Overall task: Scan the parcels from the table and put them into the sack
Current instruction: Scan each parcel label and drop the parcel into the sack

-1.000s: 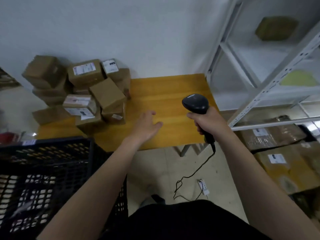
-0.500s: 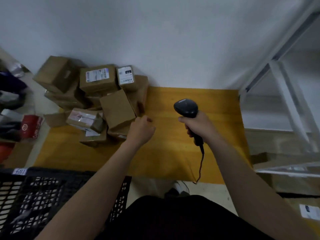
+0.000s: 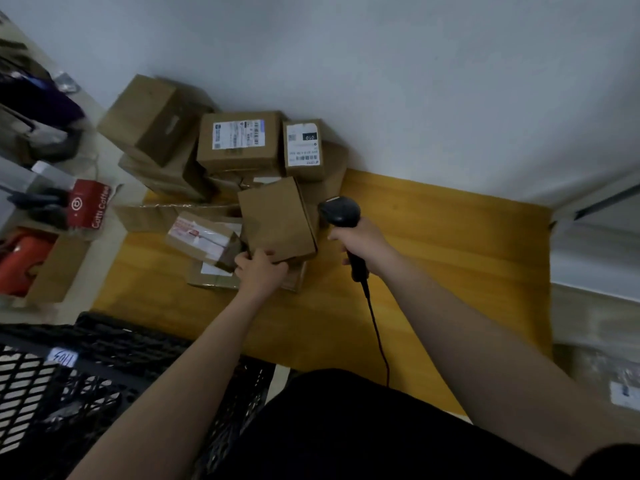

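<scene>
Parcels [image 3: 194, 161]: a heap of brown cardboard boxes on the far left corner of the table, stacked against the wall.
Plain box [image 3: 277, 220]: unlabelled face up, tilted, resting on the near side of the heap on top of lower parcels.
Left hand [image 3: 259, 271]: reaches forward over the table; its fingers are curled over the near edge of the plain box and grip it.
Right hand [image 3: 363, 244]: fingers wrapped tight around the handle of the barcode scanner, held above the table.
Barcode scanner [image 3: 341, 211]: black, its head pointing away from the person, just beside the right edge of the plain box; whether they touch I cannot tell.
Cable [image 3: 377, 334]: black, running from the bottom of the scanner handle down toward the person's body.
Labelled box [image 3: 239, 140]: at the back of the heap, a white shipping label on its top face.
Small box [image 3: 303, 147]: just right of the labelled box, its white label with a barcode facing up.
Taped parcel [image 3: 204, 239]: left of the plain box, with a pink and white label, lying on a flatter box.
Table [image 3: 433, 254]: yellow wood.
Crate [image 3: 104, 358]: black plastic mesh, at the lower left, against the near edge of the table.
Cotti Coffee package [image 3: 88, 206]: red, standing off the left end of the table.
</scene>
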